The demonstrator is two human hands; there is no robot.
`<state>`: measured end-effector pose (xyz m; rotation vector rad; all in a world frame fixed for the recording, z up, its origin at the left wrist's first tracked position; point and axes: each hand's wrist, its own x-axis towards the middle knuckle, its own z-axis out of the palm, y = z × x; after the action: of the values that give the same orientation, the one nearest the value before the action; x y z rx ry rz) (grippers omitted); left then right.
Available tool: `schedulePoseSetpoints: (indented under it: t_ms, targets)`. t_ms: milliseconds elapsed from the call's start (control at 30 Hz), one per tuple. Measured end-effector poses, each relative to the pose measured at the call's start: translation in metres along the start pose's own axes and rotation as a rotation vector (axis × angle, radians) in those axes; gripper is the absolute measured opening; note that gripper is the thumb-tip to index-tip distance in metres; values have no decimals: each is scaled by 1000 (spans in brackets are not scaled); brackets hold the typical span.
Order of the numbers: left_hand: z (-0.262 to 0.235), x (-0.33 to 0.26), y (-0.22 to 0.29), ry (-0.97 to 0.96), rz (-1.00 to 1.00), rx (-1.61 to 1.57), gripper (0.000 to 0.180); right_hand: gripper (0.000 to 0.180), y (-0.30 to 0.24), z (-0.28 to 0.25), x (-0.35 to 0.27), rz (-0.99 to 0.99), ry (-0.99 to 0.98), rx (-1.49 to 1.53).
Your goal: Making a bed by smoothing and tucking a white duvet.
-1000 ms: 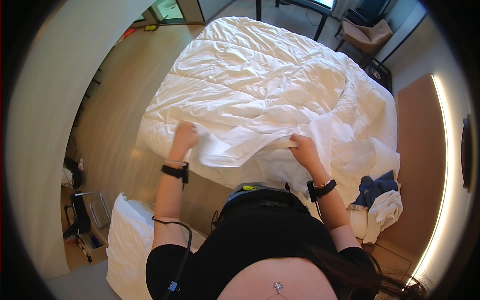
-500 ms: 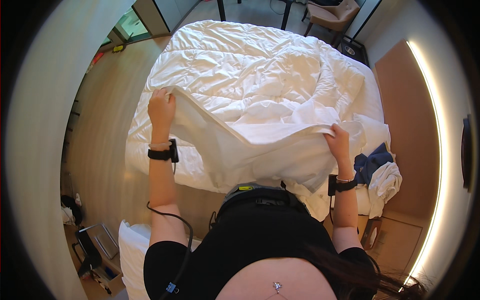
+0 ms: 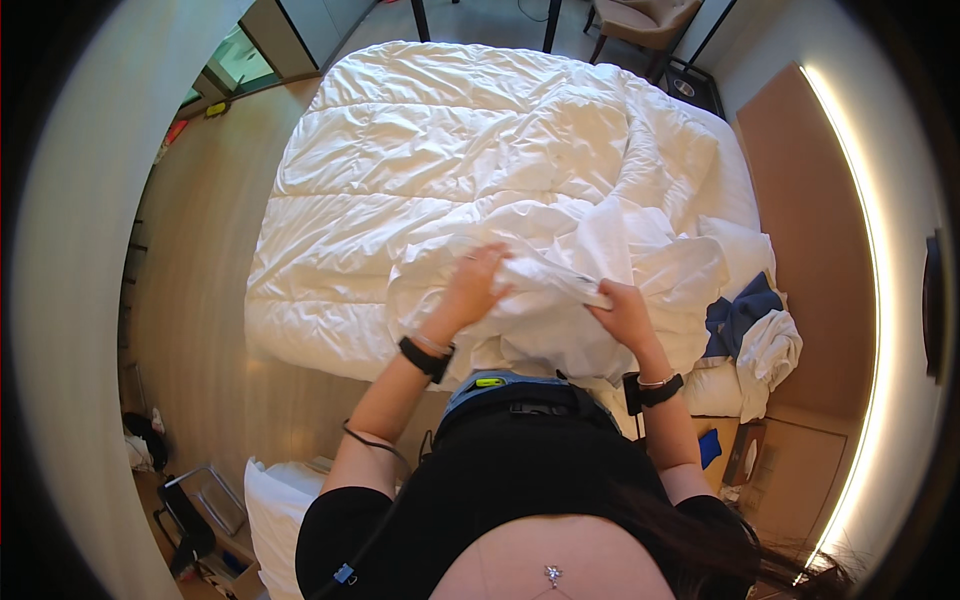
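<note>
A thin white sheet (image 3: 560, 335) lies bunched over the near part of the bed, on top of a quilted white duvet (image 3: 430, 150). My right hand (image 3: 624, 312) is closed around its gathered edge, thumb and fingers pinching the cloth. My left hand (image 3: 474, 287) is over the sheet's middle, slightly blurred. Its thumb and fingers are apart with no cloth visibly gripped between them. From the right hand, a folded strip of the sheet runs toward the left hand's fingertips. Whether those fingertips touch it, I cannot tell.
White pillows (image 3: 735, 250) lie at the bed's right side, beside a blue cloth (image 3: 745, 312) and a crumpled white cloth (image 3: 768, 350). Another white bed corner (image 3: 272, 505) is behind me at left. A chair (image 3: 645, 22) stands beyond the bed's far end.
The sheet was stretched wide between both hands. My left hand has let go of its corner and moved right and nearer; my right hand has moved slightly left, and the sheet has dropped onto the bed.
</note>
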<state>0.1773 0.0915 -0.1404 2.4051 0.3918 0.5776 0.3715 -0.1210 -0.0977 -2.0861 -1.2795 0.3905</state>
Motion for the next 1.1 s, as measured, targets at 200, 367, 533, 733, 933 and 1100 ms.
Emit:
schedulePoseSetpoints:
  t_ms: [200,367,533,733,933,1100]
  targets:
    - [26,18,69,-195,341,-88,37,23,-40,8,-15,-97,-157,97]
    - [32,11,51,-373,462,-111,18,24,-52,4,-29,-120,-276,90]
    - [-2,24,25,-5,545,26,17,24,-32,6,-35,-79,-349,184]
    - [-59,21,-5,225,305,125,14,22,4,33,-35,-194,-442,127]
    - [-105,1,-26,456,69,39,11,26,22,65,-34,-249,-418,-172]
    - [-128,-16,-27,580,-7,74,9,47,1,85,-20,-432,-241,-348]
